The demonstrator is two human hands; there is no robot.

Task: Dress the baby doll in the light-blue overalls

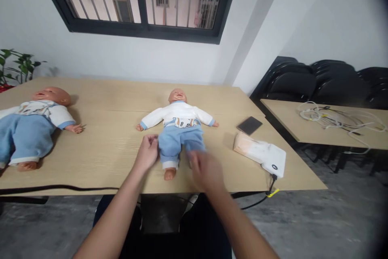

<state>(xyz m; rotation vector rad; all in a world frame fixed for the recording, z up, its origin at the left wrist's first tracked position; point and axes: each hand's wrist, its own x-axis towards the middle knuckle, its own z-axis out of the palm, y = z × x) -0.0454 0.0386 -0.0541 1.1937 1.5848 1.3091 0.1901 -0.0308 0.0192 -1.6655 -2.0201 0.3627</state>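
Observation:
A baby doll (177, 97) lies on its back on the table, arms spread, head toward the wall. It wears a white top (178, 110) with a printed animal face at the waist and light blue trousers (170, 142) with white cuffs. At the outer side of the trouser leg on the left, my left hand (148, 152) has its fingers closed in a pinch on the cloth. My right hand (207, 168), smeared by motion, is at the lower end of the other trouser leg, fingers curled. It hides that leg's foot, and its grip is unclear.
A second, similarly dressed doll (30, 129) lies at the left. On the right are a dark phone-like slab (249, 125) and a white device (260, 154) with a black cable (271, 184). Cables (330, 117) lie on another table, before stacked black chairs (291, 79).

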